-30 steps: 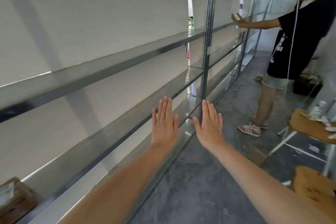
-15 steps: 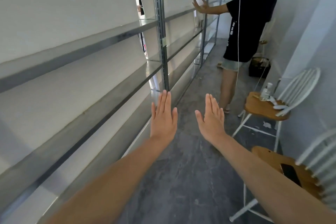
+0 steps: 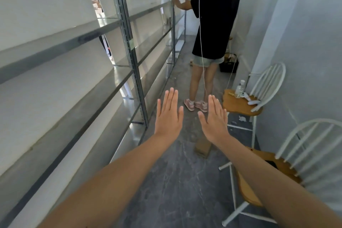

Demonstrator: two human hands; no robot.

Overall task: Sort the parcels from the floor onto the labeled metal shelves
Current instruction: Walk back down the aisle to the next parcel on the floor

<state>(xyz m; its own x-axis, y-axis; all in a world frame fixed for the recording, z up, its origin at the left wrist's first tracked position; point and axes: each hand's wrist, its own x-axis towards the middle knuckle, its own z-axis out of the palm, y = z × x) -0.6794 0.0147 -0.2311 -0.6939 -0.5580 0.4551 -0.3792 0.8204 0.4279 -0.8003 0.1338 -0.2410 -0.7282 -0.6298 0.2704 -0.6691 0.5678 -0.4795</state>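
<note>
brown cardboard parcel lies on the grey floor at centre frame, partly hidden under my right hand. both that hand and my left hand are flat, spread and empty. it looks small, stiff and light; i'd pinch its long edges. metal shelves fill the left of the frame

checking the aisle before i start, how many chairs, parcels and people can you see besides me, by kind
chairs: 2, near and far
parcels on the floor: 1, a brown box
other people: 1, at the shelves
total: 4
</note>
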